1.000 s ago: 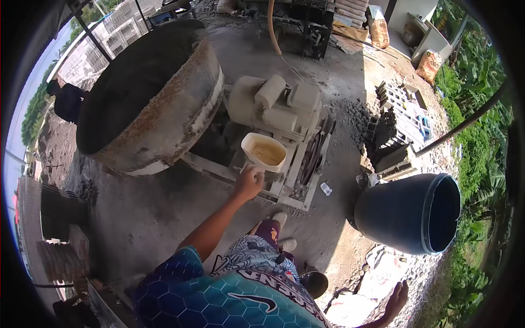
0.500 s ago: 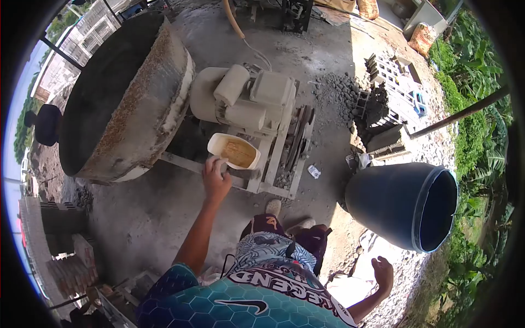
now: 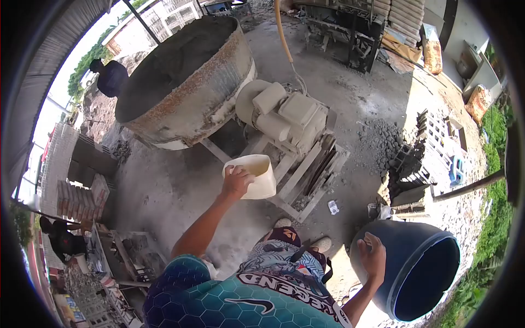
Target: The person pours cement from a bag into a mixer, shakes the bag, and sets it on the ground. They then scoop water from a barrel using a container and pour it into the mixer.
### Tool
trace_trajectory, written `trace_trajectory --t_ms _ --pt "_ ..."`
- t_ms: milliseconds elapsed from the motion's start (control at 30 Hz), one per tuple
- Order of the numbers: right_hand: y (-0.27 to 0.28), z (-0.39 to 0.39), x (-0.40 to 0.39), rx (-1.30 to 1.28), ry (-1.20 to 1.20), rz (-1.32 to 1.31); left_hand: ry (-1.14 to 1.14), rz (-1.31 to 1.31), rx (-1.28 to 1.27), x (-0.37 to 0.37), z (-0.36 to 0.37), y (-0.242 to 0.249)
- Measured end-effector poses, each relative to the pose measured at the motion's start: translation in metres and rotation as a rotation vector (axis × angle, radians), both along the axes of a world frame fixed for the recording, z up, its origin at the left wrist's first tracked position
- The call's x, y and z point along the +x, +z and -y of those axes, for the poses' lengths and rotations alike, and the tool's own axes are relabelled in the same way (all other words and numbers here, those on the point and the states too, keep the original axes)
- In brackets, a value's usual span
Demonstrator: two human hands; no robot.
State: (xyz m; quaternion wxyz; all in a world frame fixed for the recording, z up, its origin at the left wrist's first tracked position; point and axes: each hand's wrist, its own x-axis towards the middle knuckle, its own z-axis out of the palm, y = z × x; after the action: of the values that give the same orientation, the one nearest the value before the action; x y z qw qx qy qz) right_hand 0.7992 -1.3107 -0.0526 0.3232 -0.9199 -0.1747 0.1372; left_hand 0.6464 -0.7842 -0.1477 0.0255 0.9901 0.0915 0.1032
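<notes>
My left hand (image 3: 236,183) grips the near edge of a cream-white plastic container (image 3: 260,185), fingers hooked over its rim. The container is tilted, its opening facing up and away, with only a strip of the inside showing. Just beyond it stands a dusty motor (image 3: 284,112) on a metal frame, beside a large rusty mixer drum (image 3: 186,101) holding dark grey material. Held out to the side, my right hand (image 3: 373,256) has loosely bent fingers, apart and with nothing in them. It overlaps the side of a blue barrel (image 3: 391,246) in this view.
A person (image 3: 112,76) is at the drum's far left side, and another person (image 3: 61,238) is at the lower left. Gravel (image 3: 380,139) and hollow concrete blocks (image 3: 435,139) lie to the right. An orange hose (image 3: 283,33) hangs behind the motor.
My left hand has lifted the container off the motor frame and tilted it; the liquid inside no longer shows. My right hand has risen. The camera view has shifted.
</notes>
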Motion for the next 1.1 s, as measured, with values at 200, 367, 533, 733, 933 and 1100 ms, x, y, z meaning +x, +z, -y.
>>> trace_trajectory --t_ms 200,367,533,733,933,1100 --pt "0.024 -0.068 0.021 0.229 0.347 0.088 -0.118 0.015 -0.040 -0.017 0.124 0.082" --pt "0.035 -0.087 0.001 0.267 0.713 0.186 -0.374 0.030 -0.127 0.007 0.194 0.110" --pt "0.017 -0.057 -0.025 0.178 0.537 0.299 -0.679 0.045 -0.154 0.028 0.230 0.113" --pt "0.019 -0.019 -0.072 -0.052 0.366 0.332 -0.762 0.154 -0.166 0.035 0.271 0.119" --pt "0.026 -0.030 -0.127 0.028 0.042 0.333 -0.284 0.627 -0.553 -0.033 0.234 0.132" --pt "-0.008 0.001 -0.172 -0.121 -0.073 0.501 0.196 -0.111 -1.035 -0.135 0.135 -0.060"
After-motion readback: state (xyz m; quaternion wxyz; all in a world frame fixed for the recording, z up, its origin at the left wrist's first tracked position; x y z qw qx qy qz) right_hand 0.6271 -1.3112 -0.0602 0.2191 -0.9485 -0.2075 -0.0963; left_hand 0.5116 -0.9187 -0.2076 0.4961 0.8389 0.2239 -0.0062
